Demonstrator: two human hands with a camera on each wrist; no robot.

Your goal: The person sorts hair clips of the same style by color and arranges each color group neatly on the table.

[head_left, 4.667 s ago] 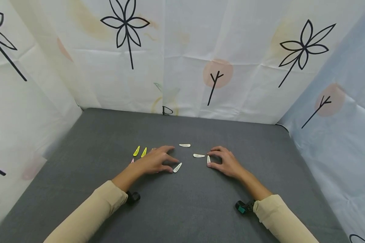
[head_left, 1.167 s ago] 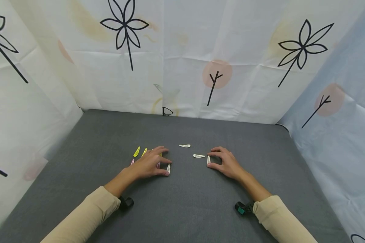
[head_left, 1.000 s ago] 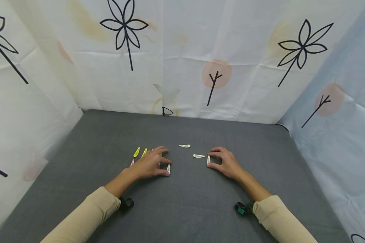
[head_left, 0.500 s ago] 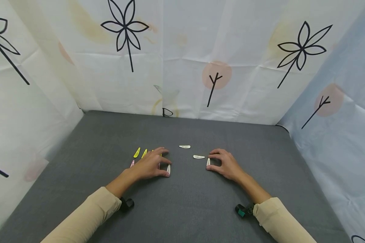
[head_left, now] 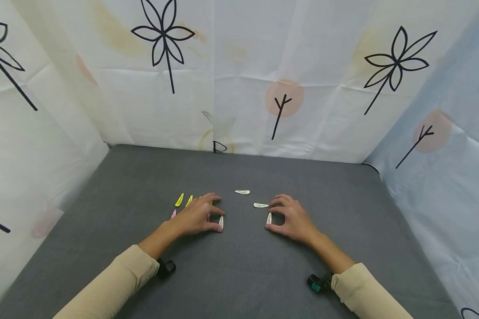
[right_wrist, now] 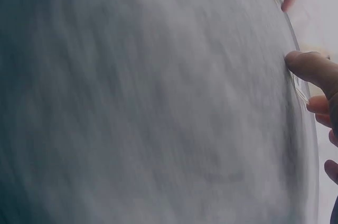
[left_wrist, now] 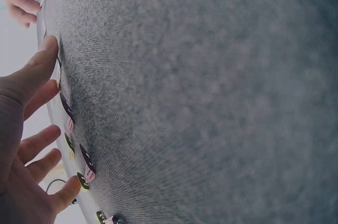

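Note:
My left hand (head_left: pixel 197 216) is at the left group of snap hair clips, thumb and index finger at the two ends of a white hair clip (head_left: pixel 221 221) that points away from me. In the left wrist view this clip (left_wrist: pixel 59 73) shows between thumb and index finger. My right hand (head_left: pixel 293 220) pinches another white hair clip (head_left: pixel 269 219) lengthwise, thumb at the near end, index finger at the far end; the right wrist view shows that clip (right_wrist: pixel 300 89) low over the cloth. Two more white clips lie between the hands: one farther back (head_left: pixel 242 192), one nearer the right hand (head_left: pixel 261 205).
Left of my left hand lie a yellow clip (head_left: pixel 179 200), a second yellow clip (head_left: pixel 189 201) and a pink clip (head_left: pixel 173 214). More pink and yellow clips are partly hidden behind that hand. Grey cloth (head_left: pixel 239 274) covers the table; patterned white curtains (head_left: pixel 323 53) stand around it.
My left hand has moved a white clip leftward and straightened it beside the coloured ones, then stayed still. Within the last half second my right hand has brought its white clip slightly left and nearer me.

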